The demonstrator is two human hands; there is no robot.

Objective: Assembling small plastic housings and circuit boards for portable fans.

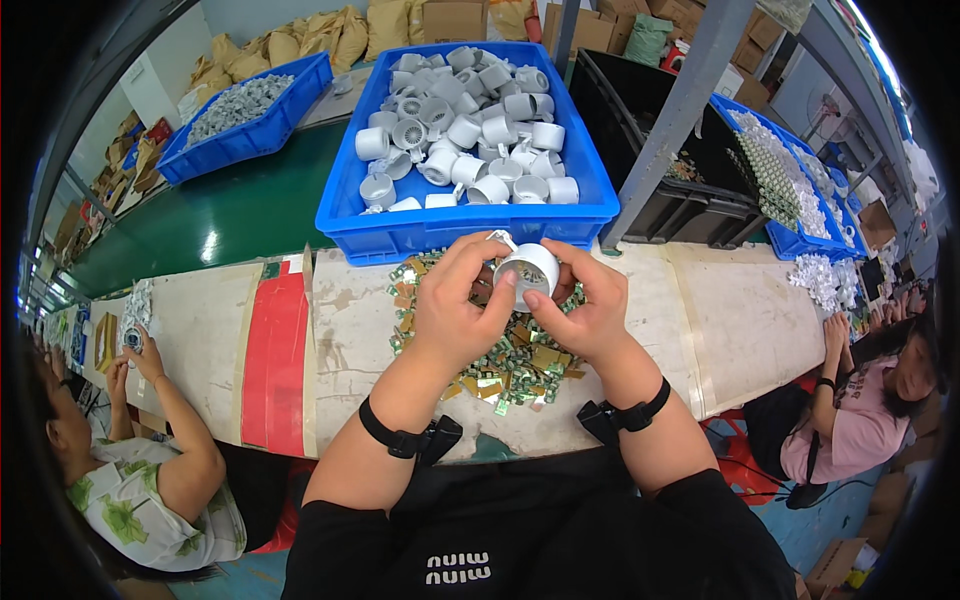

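Observation:
Between both hands I hold a white, round, cup-shaped plastic housing (541,256), its open side tilted toward me. My left hand (452,300) grips its left side, thumb at the rim. From the right, my right hand (592,308) closes round it, with that thumb also at the lower rim. What lies deep inside the housing is hard to make out. Beneath my hands, small green and tan circuit boards (520,372) are heaped on the table. Just beyond stands a blue bin (368,242) full of similar white housings (462,132).
A black crate (690,215) and a slanting metal post (678,125) stand right of the blue bin. Blue trays of parts sit far left (225,158) and far right (800,245). Red tape (274,360) crosses the worktable (345,390). People sit at both sides.

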